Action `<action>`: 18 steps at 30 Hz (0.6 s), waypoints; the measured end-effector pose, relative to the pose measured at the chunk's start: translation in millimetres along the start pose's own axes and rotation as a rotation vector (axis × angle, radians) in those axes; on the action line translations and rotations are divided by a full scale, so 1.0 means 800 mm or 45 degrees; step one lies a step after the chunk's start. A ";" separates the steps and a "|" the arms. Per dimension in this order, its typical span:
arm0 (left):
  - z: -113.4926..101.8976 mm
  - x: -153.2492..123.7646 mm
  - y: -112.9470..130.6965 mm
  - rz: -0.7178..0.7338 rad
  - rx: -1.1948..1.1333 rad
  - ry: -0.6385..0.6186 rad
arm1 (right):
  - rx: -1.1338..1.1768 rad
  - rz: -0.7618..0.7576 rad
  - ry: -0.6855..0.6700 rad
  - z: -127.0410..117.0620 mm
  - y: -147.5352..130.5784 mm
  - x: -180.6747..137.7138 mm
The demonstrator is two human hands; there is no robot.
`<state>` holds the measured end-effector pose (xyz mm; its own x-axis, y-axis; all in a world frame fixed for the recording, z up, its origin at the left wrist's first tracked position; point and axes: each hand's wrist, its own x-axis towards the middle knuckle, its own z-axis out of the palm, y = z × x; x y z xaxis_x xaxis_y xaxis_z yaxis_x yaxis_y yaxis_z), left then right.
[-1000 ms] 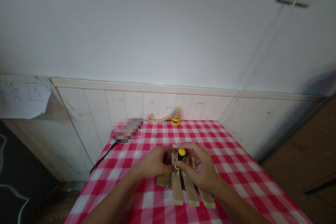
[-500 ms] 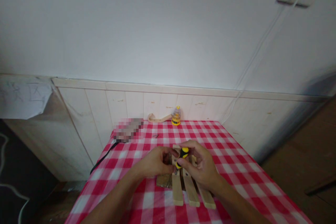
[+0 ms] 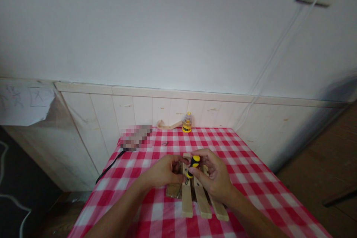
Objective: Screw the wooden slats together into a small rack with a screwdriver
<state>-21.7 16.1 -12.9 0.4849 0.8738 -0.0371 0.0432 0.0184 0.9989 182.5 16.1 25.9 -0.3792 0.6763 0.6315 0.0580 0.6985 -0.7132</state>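
I see the right hand (image 3: pixel 214 176) closed around a small screwdriver (image 3: pixel 193 164) with a yellow and black handle. The fingers wrap the handle snugly, so nothing of this grip is open. The screwdriver stands almost straight up, leaning a little. Its tip points down at the wooden slats (image 3: pixel 202 202) right under the grip.

The left hand (image 3: pixel 164 173) is just beside the grip, on the other side of the tool. Its fingers are curled in near the tip (I cannot tell if they pinch a screw or only press on the wood).

The slats lie flat on the checked tablecloth (image 3: pixel 251 178). Their long way runs from under the grip back toward the person. The right hand is nearer the handle, and the left hand is nearer the tip. Far past the grip, at the back edge of the table, stands a little yellow thing (image 3: pixel 186 123).
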 end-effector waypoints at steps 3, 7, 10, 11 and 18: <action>-0.001 -0.001 0.002 -0.003 0.032 0.008 | -0.034 -0.027 0.019 0.001 -0.001 -0.001; -0.003 -0.002 0.004 -0.009 0.087 0.033 | -0.052 -0.052 0.031 0.002 0.000 -0.001; -0.003 -0.003 0.006 -0.013 0.118 0.043 | -0.072 -0.119 0.003 0.001 -0.004 0.004; -0.003 -0.004 0.007 -0.012 0.127 0.042 | -0.081 -0.156 -0.012 0.000 -0.006 0.006; -0.008 -0.004 0.002 -0.013 0.152 0.009 | -0.107 -0.166 -0.144 -0.009 -0.015 0.008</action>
<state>-28.6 16.2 -10.9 0.4778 0.8772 -0.0465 0.1518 -0.0303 0.9879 185.9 14.0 40.9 -0.4895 0.5517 0.6753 0.0772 0.7987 -0.5967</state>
